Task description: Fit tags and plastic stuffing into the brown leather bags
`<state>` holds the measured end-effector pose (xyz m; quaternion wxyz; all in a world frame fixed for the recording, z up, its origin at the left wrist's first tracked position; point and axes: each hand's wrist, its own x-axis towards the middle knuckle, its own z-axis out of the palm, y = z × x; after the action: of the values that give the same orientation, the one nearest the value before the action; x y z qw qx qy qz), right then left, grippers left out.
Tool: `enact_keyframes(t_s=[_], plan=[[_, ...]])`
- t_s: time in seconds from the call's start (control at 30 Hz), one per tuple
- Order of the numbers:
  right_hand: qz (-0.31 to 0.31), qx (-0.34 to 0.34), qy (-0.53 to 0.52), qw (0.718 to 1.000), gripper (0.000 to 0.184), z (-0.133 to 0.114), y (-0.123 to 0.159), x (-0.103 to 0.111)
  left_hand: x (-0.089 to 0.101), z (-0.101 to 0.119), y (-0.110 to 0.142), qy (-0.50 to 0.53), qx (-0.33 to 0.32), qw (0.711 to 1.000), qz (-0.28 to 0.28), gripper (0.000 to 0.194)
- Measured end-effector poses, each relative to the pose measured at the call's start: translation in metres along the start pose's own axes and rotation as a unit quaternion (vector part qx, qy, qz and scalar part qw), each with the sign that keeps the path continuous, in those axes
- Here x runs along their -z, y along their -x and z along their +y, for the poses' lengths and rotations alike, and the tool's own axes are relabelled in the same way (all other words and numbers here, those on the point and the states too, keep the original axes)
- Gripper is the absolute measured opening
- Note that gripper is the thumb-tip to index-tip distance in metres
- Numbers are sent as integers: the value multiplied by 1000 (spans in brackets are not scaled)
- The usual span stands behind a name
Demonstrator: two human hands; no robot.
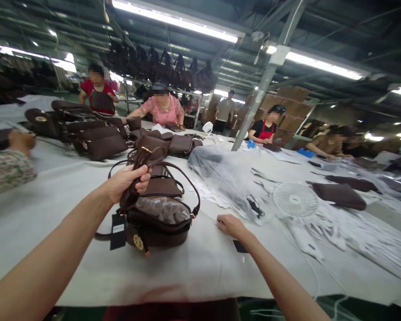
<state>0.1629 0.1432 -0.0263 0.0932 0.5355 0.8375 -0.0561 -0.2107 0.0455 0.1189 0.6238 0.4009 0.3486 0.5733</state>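
Left fingers [142,184] grip the strap [129,197], likely to clear the open bag [165,237] — right fingers [222,222] curl, any hold unclear.

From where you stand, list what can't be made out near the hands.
In the head view:
Print on white label: too small.
Inside bottom of the open bag: hidden by plastic stuffing.
Right hand's palm: turned away.
Brown straps: partly hidden by the left hand.
Co-worker's floral sleeve: cut off by left edge.

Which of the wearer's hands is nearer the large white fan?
Right: the right hand is left of the fan; the left hand, farther left, grips a brown strap.
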Motion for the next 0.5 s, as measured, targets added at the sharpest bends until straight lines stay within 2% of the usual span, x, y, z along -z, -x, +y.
enact_keyframes(t_s=[0.13,0.3,0.5], plan=[[18,-11,-28,999,33,-13,-8,-1,-3,-1,-1,-2,2,1000,2,18],[26,-32,-46,998,18,-37,-26,-10,-2,1,1,-19,3,1000,12,18],[15,-65,-52,996,27,-38,-28,-4,-2,1,1,-23,-4,1000,20,17]])
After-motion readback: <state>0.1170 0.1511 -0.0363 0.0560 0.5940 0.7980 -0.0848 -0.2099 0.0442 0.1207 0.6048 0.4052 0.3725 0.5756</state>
